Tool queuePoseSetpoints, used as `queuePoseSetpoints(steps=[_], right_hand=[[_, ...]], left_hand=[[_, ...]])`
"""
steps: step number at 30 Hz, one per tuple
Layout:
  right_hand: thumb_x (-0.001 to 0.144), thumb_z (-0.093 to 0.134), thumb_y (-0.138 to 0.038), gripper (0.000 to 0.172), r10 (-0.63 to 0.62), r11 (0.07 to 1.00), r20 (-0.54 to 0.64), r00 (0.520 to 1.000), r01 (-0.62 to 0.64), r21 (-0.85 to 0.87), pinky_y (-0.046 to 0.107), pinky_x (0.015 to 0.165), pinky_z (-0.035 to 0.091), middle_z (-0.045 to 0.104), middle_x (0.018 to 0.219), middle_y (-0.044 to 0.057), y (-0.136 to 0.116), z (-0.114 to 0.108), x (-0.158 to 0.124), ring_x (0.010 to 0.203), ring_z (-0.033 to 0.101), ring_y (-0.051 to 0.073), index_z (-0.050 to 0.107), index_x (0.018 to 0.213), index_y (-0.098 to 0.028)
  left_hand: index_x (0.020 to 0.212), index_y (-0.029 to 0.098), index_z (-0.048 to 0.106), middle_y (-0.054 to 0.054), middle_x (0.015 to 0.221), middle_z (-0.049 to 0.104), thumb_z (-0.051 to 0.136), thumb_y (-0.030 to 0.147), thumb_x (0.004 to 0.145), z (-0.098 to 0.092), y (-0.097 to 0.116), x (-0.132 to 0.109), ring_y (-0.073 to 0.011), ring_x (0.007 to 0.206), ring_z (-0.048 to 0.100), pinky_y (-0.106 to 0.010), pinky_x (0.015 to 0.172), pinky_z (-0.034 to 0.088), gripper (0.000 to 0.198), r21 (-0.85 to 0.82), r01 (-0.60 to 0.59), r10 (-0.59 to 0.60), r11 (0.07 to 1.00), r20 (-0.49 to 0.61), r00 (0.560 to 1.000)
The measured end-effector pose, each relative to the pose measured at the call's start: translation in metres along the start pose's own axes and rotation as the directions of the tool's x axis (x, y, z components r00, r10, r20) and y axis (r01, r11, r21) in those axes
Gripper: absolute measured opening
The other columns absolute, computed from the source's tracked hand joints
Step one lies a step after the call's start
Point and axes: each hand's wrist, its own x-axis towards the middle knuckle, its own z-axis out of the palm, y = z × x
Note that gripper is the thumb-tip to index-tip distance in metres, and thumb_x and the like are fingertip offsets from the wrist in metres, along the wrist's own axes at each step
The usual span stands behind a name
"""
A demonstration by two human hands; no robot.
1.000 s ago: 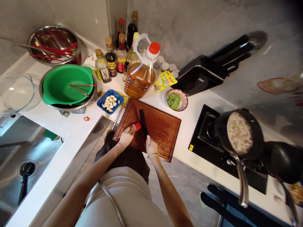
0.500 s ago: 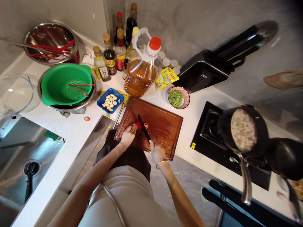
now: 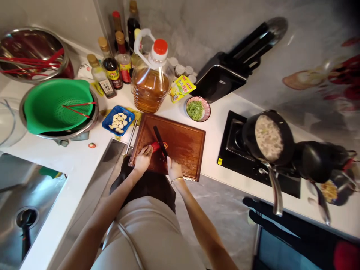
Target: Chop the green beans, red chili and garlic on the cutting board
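My left hand is closed on a red chili pepper, pressing it to the brown wooden cutting board. My right hand grips the handle of a dark-bladed knife. Its blade lies across the pepper's cut end, just right of my left fingertips. Beside the blade's right side sits a cut pepper slice with pale seeds showing. My fingers hide part of the pepper. Peeled garlic cloves fill a blue tray behind and left of the board. Chopped greens sit in a patterned bowl.
A large oil jug stands behind the board, near sauce bottles and a black knife block. Left are a green colander and the sink. A pan of food sits on the right-hand cooktop.
The view has swung right, so the counter items appear farther left. My hands keep hold of the pepper and the knife, the blade still at the cut end.
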Motion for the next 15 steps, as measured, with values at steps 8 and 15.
queuePoseSetpoints(steps=[8,15], right_hand=[[0.097,0.017,-0.047,0.056,-0.034,0.997,0.082,0.996,0.04,-0.066,0.029,0.072,0.045,0.071,0.092,0.013,-0.003,-0.019,-0.022,0.085,0.068,0.023,0.064,0.102,-0.016],[0.096,0.017,-0.052,0.061,0.041,0.993,0.175,0.984,-0.02,-0.117,0.031,0.071,0.046,0.07,0.087,0.017,-0.01,-0.03,-0.026,0.084,0.068,0.025,0.065,0.096,-0.015]], left_hand=[[0.121,0.01,0.057,-0.011,0.126,0.058,0.041,0.007,0.088,0.005,-0.006,0.0,-0.0206,0.123,0.046,-0.033,0.103,0.043,0.037,-0.06,-0.003,-0.002,0.998,-0.093,0.996],[0.122,0.01,0.057,-0.011,0.127,0.058,0.043,0.006,0.087,0.004,-0.003,0.002,-0.0207,0.122,0.047,-0.033,0.102,0.043,0.038,-0.042,0.015,-0.017,0.999,-0.04,0.999]])
